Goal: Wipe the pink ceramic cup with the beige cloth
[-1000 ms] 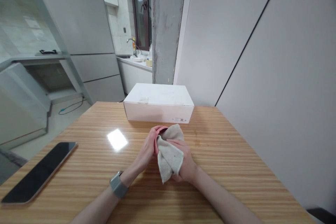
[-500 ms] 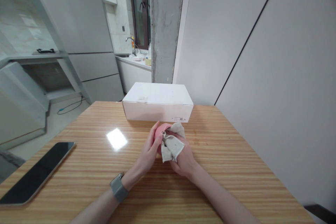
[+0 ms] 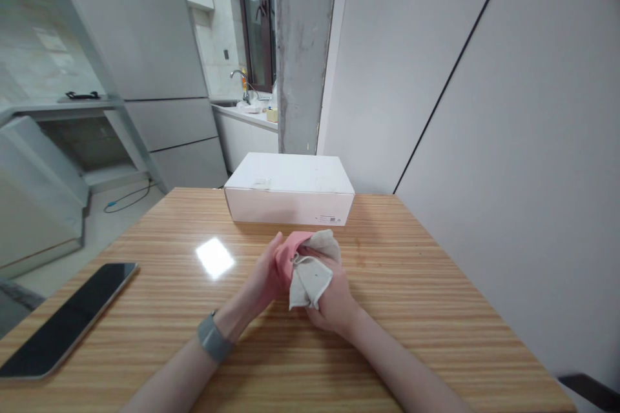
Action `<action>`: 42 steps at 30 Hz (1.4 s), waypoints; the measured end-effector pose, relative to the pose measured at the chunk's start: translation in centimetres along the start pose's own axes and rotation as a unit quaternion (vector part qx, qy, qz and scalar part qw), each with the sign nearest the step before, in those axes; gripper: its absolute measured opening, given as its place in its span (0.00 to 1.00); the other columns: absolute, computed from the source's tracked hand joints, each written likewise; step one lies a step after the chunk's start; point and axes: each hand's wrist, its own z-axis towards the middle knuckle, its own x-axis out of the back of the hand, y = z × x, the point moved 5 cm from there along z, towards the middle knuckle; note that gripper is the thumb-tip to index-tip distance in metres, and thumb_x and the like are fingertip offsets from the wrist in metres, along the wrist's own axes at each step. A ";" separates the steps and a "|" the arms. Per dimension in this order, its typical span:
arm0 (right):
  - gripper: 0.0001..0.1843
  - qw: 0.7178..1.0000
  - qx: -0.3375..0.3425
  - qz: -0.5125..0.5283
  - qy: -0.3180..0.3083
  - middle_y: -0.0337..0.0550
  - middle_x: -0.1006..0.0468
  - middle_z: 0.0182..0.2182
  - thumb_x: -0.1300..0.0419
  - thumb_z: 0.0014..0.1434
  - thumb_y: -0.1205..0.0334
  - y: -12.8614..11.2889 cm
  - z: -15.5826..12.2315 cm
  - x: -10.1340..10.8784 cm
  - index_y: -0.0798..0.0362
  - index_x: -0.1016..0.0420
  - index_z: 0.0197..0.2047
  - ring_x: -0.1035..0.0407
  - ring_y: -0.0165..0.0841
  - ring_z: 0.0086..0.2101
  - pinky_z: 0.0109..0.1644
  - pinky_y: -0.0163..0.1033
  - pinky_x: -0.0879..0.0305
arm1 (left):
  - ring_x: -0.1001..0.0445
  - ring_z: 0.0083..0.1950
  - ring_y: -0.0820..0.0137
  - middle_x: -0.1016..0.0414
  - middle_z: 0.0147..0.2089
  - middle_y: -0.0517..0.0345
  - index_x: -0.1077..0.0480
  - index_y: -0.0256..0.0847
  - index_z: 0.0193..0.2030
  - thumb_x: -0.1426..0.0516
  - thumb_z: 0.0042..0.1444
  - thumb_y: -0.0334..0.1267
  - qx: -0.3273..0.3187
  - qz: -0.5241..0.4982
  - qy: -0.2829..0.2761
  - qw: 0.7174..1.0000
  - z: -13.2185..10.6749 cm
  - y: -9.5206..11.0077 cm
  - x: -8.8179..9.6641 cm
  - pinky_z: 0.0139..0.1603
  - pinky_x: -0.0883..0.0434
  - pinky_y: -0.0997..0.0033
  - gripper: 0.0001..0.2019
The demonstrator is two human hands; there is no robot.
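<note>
My left hand (image 3: 265, 274) is closed around the left side of a pink bowl (image 3: 287, 257), which has a smooth curved rim. A crumpled light grey cloth (image 3: 310, 281) is gripped in my right hand (image 3: 335, 297). The cloth is bunched against the bowl's opening, with one corner hanging down in front. My right fingertips are hidden behind the cloth, and most of the bowl is covered by it. Both hands are close together above the wooden table (image 3: 411, 310).
A white box (image 3: 290, 205) stands at the table's back edge, just beyond my hands. At the left lies a black-screened device (image 3: 68, 319) like a large phone or tablet. A white wall (image 3: 475, 142) runs along the right; a fridge (image 3: 135, 32) stands behind, left.
The bowl has tilted and shifted slightly left and towards me, showing more of its pink side. My left hand has turned around it, and the cloth has moved with my right hand.
</note>
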 end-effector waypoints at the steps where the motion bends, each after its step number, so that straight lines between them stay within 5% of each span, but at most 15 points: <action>1: 0.26 1.000 0.023 0.009 -0.018 0.55 0.26 0.47 0.48 0.47 0.60 -0.2 0.2 -0.1 0.56 0.33 0.51 0.33 0.46 0.52 0.57 0.52 0.37 | 0.25 0.48 0.57 0.21 0.44 0.45 0.28 0.31 0.50 0.49 0.57 0.57 0.020 0.013 0.004 1.000 -0.1 0.1 0.2 0.51 0.32 0.63 0.29; 7: 0.18 0.996 0.052 0.010 -0.065 0.50 0.23 0.40 0.49 0.49 0.60 -0.4 0.5 -0.8 0.53 0.30 0.43 0.30 0.42 0.47 0.55 0.49 0.36 | 0.25 0.46 0.60 0.19 0.38 0.53 0.24 0.36 0.45 0.45 0.55 0.54 -0.022 0.227 0.100 0.968 0.1 1.2 1.7 0.51 0.34 0.66 0.23; 12: 0.16 0.996 0.050 -0.054 -0.054 0.49 0.22 0.41 0.48 0.51 0.60 -0.1 0.7 0.0 0.51 0.29 0.44 0.30 0.43 0.46 0.56 0.51 0.39 | 0.24 0.44 0.59 0.19 0.35 0.51 0.23 0.33 0.41 0.44 0.54 0.54 -0.055 0.227 0.154 0.960 -0.1 1.4 1.6 0.44 0.32 0.67 0.24; 19: 0.19 0.997 -0.015 -0.075 0.024 0.49 0.23 0.43 0.49 0.53 0.58 1.8 0.0 0.8 0.52 0.32 0.49 0.31 0.44 0.47 0.55 0.51 0.39 | 0.28 0.52 0.58 0.23 0.48 0.48 0.28 0.34 0.50 0.44 0.57 0.47 -0.118 0.113 0.051 0.985 -0.2 0.4 -0.7 0.56 0.36 0.61 0.21; 23: 0.19 0.997 -0.002 -0.072 0.032 0.48 0.23 0.42 0.49 0.52 0.58 2.2 -0.4 0.8 0.50 0.32 0.48 0.31 0.43 0.45 0.53 0.50 0.37 | 0.28 0.50 0.62 0.23 0.47 0.50 0.30 0.36 0.50 0.44 0.56 0.40 -0.113 0.048 -0.002 0.992 -0.1 0.3 -0.9 0.54 0.35 0.64 0.17; 29: 0.17 0.994 0.088 -0.052 -0.030 0.45 0.23 0.38 0.48 0.51 0.56 -0.3 0.1 0.2 0.50 0.30 0.44 0.30 0.40 0.45 0.57 0.46 0.40 | 0.26 0.36 0.65 0.23 0.30 0.56 0.26 0.35 0.34 0.49 0.57 0.55 -0.043 0.113 0.070 0.990 -0.4 1.9 1.4 0.44 0.33 0.68 0.22; 36: 0.13 0.994 0.092 -0.029 -0.048 0.43 0.23 0.32 0.48 0.50 0.57 -0.3 -0.4 -0.3 0.48 0.29 0.39 0.28 0.40 0.40 0.54 0.47 0.37 | 0.28 0.50 0.62 0.20 0.42 0.56 0.23 0.37 0.42 0.47 0.58 0.50 -0.019 0.273 0.021 0.962 -0.5 2.2 1.5 0.61 0.43 0.67 0.19; 42: 0.11 0.998 0.065 -0.010 0.001 0.42 0.25 0.32 0.48 0.49 0.59 1.3 -0.8 0.4 0.48 0.32 0.37 0.30 0.40 0.37 0.49 0.49 0.37 | 0.30 0.53 0.58 0.20 0.44 0.57 0.22 0.39 0.39 0.47 0.58 0.49 -0.090 0.310 0.084 0.943 0.5 1.7 2.1 0.60 0.42 0.62 0.18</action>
